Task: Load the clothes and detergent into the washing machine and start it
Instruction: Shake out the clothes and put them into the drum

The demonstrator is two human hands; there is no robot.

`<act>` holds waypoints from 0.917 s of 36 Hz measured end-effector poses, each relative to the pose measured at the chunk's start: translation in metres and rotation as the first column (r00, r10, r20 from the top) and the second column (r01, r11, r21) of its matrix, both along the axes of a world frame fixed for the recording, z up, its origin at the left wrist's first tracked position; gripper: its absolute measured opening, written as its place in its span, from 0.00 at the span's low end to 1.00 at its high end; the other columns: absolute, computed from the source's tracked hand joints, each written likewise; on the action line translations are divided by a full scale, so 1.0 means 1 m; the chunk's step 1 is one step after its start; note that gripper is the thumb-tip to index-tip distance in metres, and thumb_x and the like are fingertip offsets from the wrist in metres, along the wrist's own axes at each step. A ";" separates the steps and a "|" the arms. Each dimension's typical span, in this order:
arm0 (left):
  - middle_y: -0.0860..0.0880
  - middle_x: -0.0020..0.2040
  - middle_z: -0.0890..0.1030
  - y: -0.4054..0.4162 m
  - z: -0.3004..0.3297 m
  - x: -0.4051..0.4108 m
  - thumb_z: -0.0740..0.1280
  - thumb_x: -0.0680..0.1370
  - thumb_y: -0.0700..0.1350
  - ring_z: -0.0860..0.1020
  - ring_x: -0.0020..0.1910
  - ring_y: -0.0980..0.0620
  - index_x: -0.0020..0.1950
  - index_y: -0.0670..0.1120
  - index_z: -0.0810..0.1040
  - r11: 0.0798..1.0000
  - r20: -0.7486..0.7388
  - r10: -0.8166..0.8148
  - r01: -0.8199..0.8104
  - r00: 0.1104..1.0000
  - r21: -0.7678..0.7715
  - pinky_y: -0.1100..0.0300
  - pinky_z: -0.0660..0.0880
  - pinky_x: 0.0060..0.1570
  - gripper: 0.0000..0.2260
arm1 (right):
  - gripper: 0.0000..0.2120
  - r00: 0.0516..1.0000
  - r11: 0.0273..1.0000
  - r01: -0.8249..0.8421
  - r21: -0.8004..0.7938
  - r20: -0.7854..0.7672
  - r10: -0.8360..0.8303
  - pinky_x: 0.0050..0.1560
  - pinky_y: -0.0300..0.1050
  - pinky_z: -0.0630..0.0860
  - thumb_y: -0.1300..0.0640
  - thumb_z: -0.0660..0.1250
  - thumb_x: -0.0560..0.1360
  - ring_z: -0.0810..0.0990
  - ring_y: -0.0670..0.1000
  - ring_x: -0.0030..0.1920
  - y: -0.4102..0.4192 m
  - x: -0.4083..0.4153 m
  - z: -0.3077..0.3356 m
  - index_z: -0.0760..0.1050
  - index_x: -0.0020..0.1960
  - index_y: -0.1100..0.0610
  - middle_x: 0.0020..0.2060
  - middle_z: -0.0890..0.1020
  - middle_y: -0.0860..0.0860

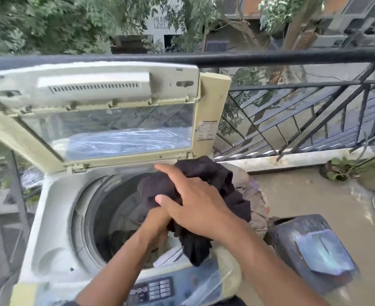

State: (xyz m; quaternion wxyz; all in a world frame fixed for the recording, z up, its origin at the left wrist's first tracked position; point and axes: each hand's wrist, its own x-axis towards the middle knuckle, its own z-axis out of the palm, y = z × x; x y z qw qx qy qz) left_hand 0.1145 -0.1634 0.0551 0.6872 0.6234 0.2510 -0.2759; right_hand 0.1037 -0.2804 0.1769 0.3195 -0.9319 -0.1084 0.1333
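A top-loading washing machine (49, 217) stands before me with its lid (98, 120) folded up. A bundled black garment (206, 173) hangs over the right side of the drum opening (116, 206). My right hand (195, 204) lies on top of the bundle and grips it. My left hand (158, 224) reaches under the bundle and holds it from below, partly hidden by the right hand. Some clothes lie at the bottom of the drum (158, 255). The control panel (153, 290) runs along the near edge. No detergent is visible.
A dark laundry basket (310, 250) with a bluish lid stands right of the machine, with beige cloth (255, 195) between them. A black metal railing (292, 107) borders the balcony. Potted plants (359, 171) sit at the far right on the floor.
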 end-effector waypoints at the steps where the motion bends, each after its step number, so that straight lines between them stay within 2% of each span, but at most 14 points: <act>1: 0.44 0.50 0.84 0.005 0.000 0.003 0.61 0.88 0.44 0.84 0.42 0.52 0.53 0.46 0.80 0.996 -0.033 0.043 -0.045 0.999 -0.071 0.52 0.81 0.50 0.09 | 0.26 0.989 0.997 0.080 -0.015 0.123 -0.078 0.55 0.54 0.78 0.39 0.62 0.80 0.82 0.54 0.54 -0.004 0.000 -0.003 0.58 0.76 0.34 0.49 0.82 0.44; 2: 0.40 0.52 0.86 0.009 0.000 0.006 0.69 0.84 0.45 0.87 0.46 0.49 0.55 0.43 0.82 0.978 -0.036 0.086 -0.091 0.996 -0.185 0.52 0.83 0.52 0.06 | 0.24 0.954 0.984 0.178 0.023 0.240 -0.178 0.52 0.53 0.80 0.38 0.63 0.79 0.84 0.51 0.52 -0.011 -0.001 -0.007 0.63 0.74 0.36 0.48 0.84 0.41; 3: 0.36 0.57 0.86 0.016 0.001 0.009 0.73 0.79 0.44 0.88 0.52 0.45 0.60 0.39 0.83 0.954 -0.038 0.142 -0.146 0.989 -0.261 0.50 0.83 0.57 0.12 | 0.22 0.905 0.958 0.273 0.086 0.314 -0.286 0.51 0.52 0.81 0.38 0.64 0.78 0.84 0.48 0.50 -0.020 -0.002 -0.014 0.68 0.71 0.38 0.48 0.85 0.40; 6: 0.35 0.62 0.85 0.040 -0.001 0.019 0.66 0.81 0.39 0.85 0.57 0.40 0.61 0.37 0.84 0.873 -0.097 0.224 -0.244 0.970 -0.423 0.44 0.80 0.65 0.12 | 0.22 0.794 0.869 0.482 0.110 0.364 -0.486 0.60 0.54 0.79 0.38 0.65 0.78 0.80 0.48 0.58 -0.050 -0.004 -0.040 0.73 0.69 0.42 0.58 0.83 0.42; 9: 0.36 0.55 0.86 0.058 0.017 0.024 0.61 0.79 0.37 0.87 0.50 0.41 0.54 0.37 0.85 0.825 -0.057 0.216 -0.213 0.975 -0.523 0.46 0.85 0.56 0.13 | 0.34 0.851 0.849 0.525 0.057 -0.020 -0.525 0.74 0.54 0.68 0.27 0.64 0.73 0.68 0.49 0.75 -0.068 -0.004 -0.064 0.62 0.77 0.34 0.75 0.70 0.44; 11: 0.37 0.52 0.87 0.070 0.020 0.028 0.62 0.76 0.37 0.87 0.48 0.41 0.53 0.35 0.85 0.792 -0.031 0.239 -0.214 0.970 -0.572 0.47 0.86 0.51 0.14 | 0.39 0.816 0.762 0.563 0.320 -0.358 -0.453 0.75 0.55 0.68 0.20 0.67 0.66 0.66 0.45 0.77 -0.063 -0.001 -0.071 0.60 0.73 0.25 0.78 0.66 0.38; 13: 0.37 0.53 0.86 0.084 0.023 0.031 0.63 0.76 0.37 0.87 0.50 0.40 0.52 0.35 0.86 0.782 -0.006 0.263 -0.217 0.965 -0.584 0.46 0.86 0.54 0.13 | 0.37 0.758 0.568 0.626 0.535 -0.588 -0.282 0.66 0.64 0.78 0.25 0.72 0.66 0.75 0.48 0.72 -0.050 0.003 -0.084 0.64 0.72 0.26 0.75 0.72 0.38; 14: 0.36 0.57 0.84 0.089 0.025 0.031 0.65 0.75 0.37 0.86 0.53 0.38 0.54 0.34 0.84 0.783 0.007 0.248 -0.197 0.969 -0.590 0.44 0.83 0.61 0.13 | 0.36 0.742 0.488 0.636 0.598 -0.646 -0.177 0.62 0.68 0.80 0.29 0.74 0.69 0.78 0.51 0.70 -0.041 0.006 -0.090 0.66 0.74 0.31 0.73 0.76 0.41; 16: 0.36 0.60 0.80 0.102 0.021 0.032 0.72 0.70 0.38 0.83 0.55 0.36 0.58 0.34 0.81 0.788 -0.015 0.212 -0.180 0.977 -0.588 0.43 0.76 0.69 0.17 | 0.36 0.717 0.375 0.649 0.662 -0.697 -0.010 0.65 0.69 0.76 0.36 0.77 0.71 0.80 0.56 0.68 -0.022 0.012 -0.100 0.69 0.76 0.42 0.70 0.80 0.49; 19: 0.34 0.54 0.84 0.120 0.013 0.029 0.75 0.67 0.37 0.85 0.51 0.37 0.56 0.32 0.83 0.833 -0.060 0.134 -0.145 0.989 -0.534 0.47 0.82 0.61 0.19 | 0.37 0.689 0.259 0.698 0.667 -0.725 0.012 0.66 0.59 0.77 0.47 0.83 0.67 0.82 0.59 0.65 0.004 0.023 -0.108 0.75 0.73 0.52 0.64 0.83 0.56; 23: 0.35 0.60 0.83 0.148 -0.004 0.028 0.72 0.73 0.39 0.83 0.56 0.38 0.62 0.35 0.81 0.924 -0.142 0.095 -0.140 0.985 -0.357 0.43 0.71 0.74 0.18 | 0.25 0.744 0.393 0.658 0.642 -0.634 -0.210 0.61 0.55 0.81 0.60 0.81 0.67 0.85 0.57 0.59 0.026 0.035 -0.126 0.81 0.62 0.53 0.56 0.87 0.53; 26: 0.37 0.62 0.85 0.167 -0.026 0.027 0.75 0.75 0.44 0.83 0.62 0.35 0.64 0.38 0.84 0.984 -0.245 0.126 -0.153 0.961 -0.093 0.37 0.75 0.70 0.19 | 0.25 0.760 0.554 0.640 0.532 -0.544 -0.355 0.60 0.47 0.82 0.59 0.83 0.66 0.85 0.47 0.54 0.036 0.044 -0.142 0.80 0.60 0.48 0.52 0.87 0.45; 29: 0.37 0.59 0.87 0.177 -0.047 0.021 0.79 0.71 0.46 0.84 0.61 0.36 0.65 0.40 0.85 0.982 -0.310 0.188 -0.187 0.932 0.036 0.36 0.78 0.67 0.24 | 0.25 0.815 0.756 0.561 0.337 -0.386 -0.432 0.57 0.41 0.77 0.62 0.79 0.69 0.82 0.48 0.55 0.042 0.050 -0.158 0.79 0.63 0.50 0.50 0.81 0.40; 33: 0.38 0.56 0.88 0.184 -0.067 0.010 0.78 0.75 0.42 0.85 0.57 0.38 0.60 0.38 0.86 0.972 -0.332 0.234 -0.212 0.914 0.102 0.46 0.81 0.62 0.15 | 0.21 0.898 0.908 0.419 0.017 -0.158 -0.411 0.57 0.44 0.76 0.61 0.72 0.70 0.80 0.54 0.59 0.045 0.050 -0.184 0.80 0.60 0.44 0.58 0.78 0.50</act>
